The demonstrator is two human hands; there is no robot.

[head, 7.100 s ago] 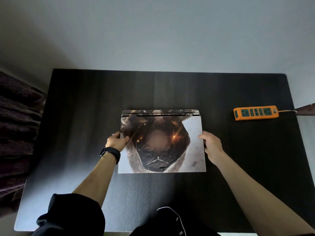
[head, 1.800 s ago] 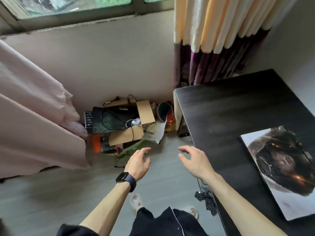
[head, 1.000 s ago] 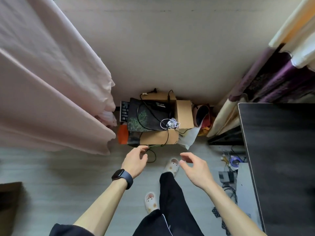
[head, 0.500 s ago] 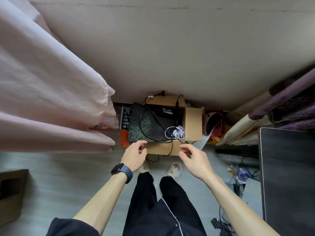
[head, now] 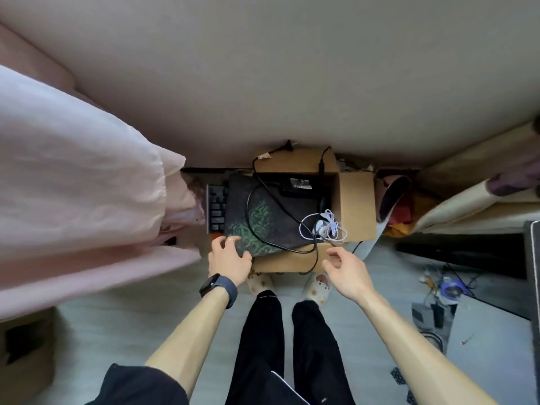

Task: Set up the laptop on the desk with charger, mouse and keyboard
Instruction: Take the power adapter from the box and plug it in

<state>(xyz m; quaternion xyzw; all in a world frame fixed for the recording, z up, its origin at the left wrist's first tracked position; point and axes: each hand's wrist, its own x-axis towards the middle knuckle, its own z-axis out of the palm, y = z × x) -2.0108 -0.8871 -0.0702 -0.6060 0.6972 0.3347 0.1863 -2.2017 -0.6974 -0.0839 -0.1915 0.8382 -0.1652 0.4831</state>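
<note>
Both hands are now at the open cardboard box (head: 355, 209) on the floor by the wall. A moment ago they hung short of it; half a second has brought them to its near edge. Left hand (head: 229, 260), wearing a dark watch, has its fingers closed over the near corner of the dark mouse pad (head: 263, 220) with the green pattern. Right hand (head: 346, 268) hovers just in front of the box, fingers loosely curled, holding nothing.

Contents noted: black charger brick (head: 304, 185) lying on the far part of the pad, its black cable looping across; a keyboard (head: 216, 207) showing only at the pad's left edge; a coil of white cord (head: 324, 228) at the right, over a small item I cannot identify — possibly the mouse.

Laptop: out of view now, last seen closed on the desk, whose dark corner (head: 533, 258) shows at far right.

Assessment — laptop placement appears done; retrieval of the accessories is just starting, none yet lifted
</note>
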